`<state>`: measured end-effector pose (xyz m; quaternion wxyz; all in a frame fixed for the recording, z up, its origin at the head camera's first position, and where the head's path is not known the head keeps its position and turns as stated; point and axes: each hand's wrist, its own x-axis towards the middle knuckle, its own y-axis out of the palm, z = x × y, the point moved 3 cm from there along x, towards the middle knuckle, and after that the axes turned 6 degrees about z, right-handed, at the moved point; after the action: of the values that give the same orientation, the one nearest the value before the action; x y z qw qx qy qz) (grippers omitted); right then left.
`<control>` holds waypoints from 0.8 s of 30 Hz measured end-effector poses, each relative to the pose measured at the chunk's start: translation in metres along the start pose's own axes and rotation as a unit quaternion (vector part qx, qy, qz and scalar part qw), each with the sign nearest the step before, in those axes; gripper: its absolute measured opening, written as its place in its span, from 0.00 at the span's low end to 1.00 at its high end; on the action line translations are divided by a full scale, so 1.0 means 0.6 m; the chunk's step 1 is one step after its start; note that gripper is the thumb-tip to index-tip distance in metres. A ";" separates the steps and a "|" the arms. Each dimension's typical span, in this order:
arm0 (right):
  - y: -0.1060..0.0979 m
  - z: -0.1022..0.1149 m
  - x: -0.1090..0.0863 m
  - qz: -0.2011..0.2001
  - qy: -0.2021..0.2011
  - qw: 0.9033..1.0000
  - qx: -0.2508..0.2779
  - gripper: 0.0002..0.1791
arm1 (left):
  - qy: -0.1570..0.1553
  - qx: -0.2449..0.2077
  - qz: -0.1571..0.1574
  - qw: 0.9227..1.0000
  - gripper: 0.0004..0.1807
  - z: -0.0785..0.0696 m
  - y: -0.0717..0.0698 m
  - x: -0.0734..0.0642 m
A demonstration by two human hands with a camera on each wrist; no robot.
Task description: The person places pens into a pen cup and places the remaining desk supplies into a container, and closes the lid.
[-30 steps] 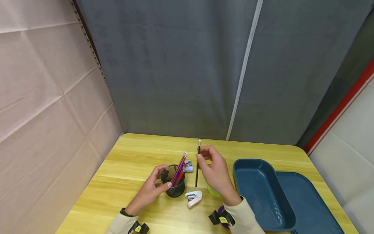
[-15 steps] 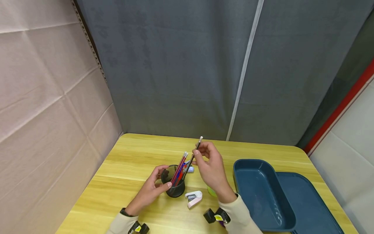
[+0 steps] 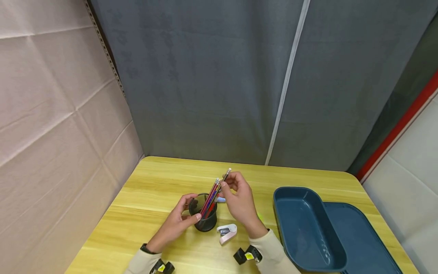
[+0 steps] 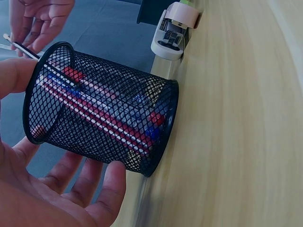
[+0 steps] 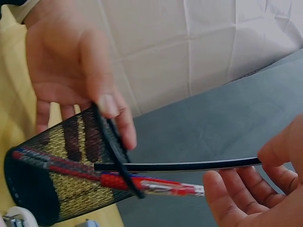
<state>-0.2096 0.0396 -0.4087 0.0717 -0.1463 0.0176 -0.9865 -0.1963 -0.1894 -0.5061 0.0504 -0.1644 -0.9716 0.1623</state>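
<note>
My left hand [image 3: 178, 221] holds a black mesh pen cup [image 3: 206, 226] on the table, thumb at its rim and fingers along its side. Inside the cup lean red pencils, a blue pen and a red pen [image 5: 156, 184]. Between right thumb and fingertips, my right hand [image 3: 241, 199] pinches a black pencil [image 5: 189, 166] with a white eraser end. The pencil's lower end is past the rim, inside the cup, as the left wrist view shows through the mesh. A white and pale pink stapler [image 4: 173, 30] lies right of the cup.
A deep dark blue tray [image 3: 301, 224] stands at right, beside a flatter blue tray [image 3: 371, 236]. Behind the cup lies a light blue object [image 3: 221, 199], partly hidden. Something green [image 3: 259, 216] shows slightly beside the right wrist. A grey curtain borders the table's far edge.
My right hand has moved left with the black pencil. The pencil went from upright outside the cup to tilted, its lower end in the cup. The left hand and cup stay put.
</note>
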 end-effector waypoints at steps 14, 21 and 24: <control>0.002 -0.034 -0.011 0.026 0.044 0.998 -0.020 0.09 | 0.004 -0.003 0.006 1.000 0.34 -0.002 0.000 0.000; 0.004 -0.041 -0.016 0.043 0.045 0.998 -0.028 0.09 | 0.001 -0.005 0.003 1.000 0.34 -0.002 0.001 0.000; 0.004 -0.043 -0.017 0.047 0.046 0.997 -0.033 0.08 | -0.002 -0.003 0.001 1.000 0.35 -0.003 0.000 0.000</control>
<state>-0.2069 0.0392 -0.4365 0.1122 -0.1021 0.0603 -0.9866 -0.1961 -0.1887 -0.5046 0.0479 -0.1656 -0.9720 0.1599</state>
